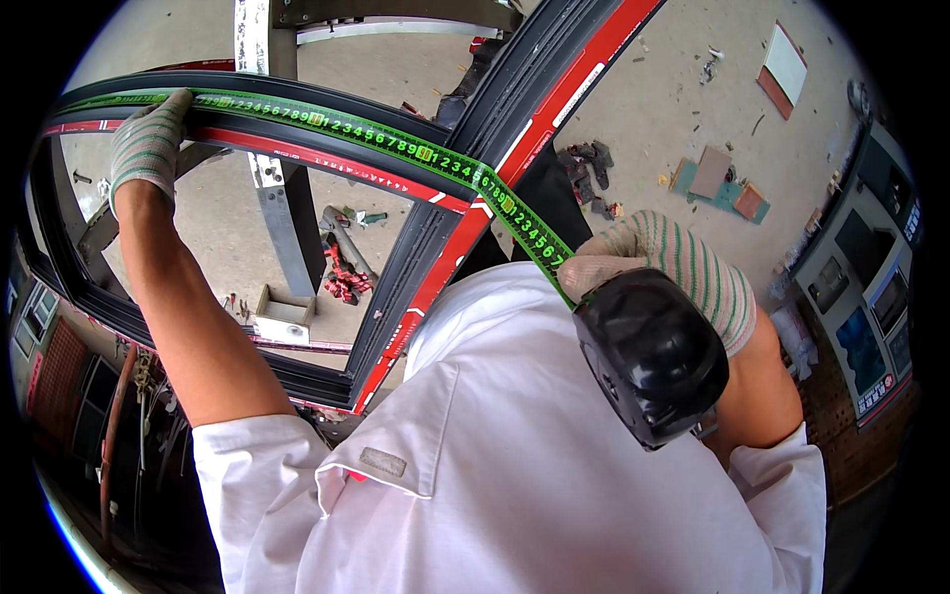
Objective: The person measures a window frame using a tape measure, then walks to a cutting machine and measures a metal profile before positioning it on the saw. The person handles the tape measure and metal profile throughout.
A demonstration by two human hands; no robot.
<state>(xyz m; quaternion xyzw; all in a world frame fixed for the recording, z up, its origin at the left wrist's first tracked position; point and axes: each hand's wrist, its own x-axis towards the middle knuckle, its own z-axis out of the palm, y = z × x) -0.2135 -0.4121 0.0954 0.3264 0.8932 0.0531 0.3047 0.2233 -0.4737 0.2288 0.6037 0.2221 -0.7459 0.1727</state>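
Note:
A bright green tape measure blade (371,136) stretches along the dark window frame (346,166), which is partly covered with red film strips. My left hand (148,148), in a white glove with green stripes, presses and grips the blade against the frame near its far left stretch; some of its fingers are hidden. In my right hand (683,262), gloved alike, is the black tape measure case (653,361), close to my body on the right. Between the frame's right corner and the case, the blade bends and slants down through the air.
Under the frame stands a metal support (287,223). A red-and-black tool (343,272) and a small open box (285,315) are on the floor below. Scrap boards (714,178) and a white panel (784,64) lie to the right, near a grey-framed unit (871,287).

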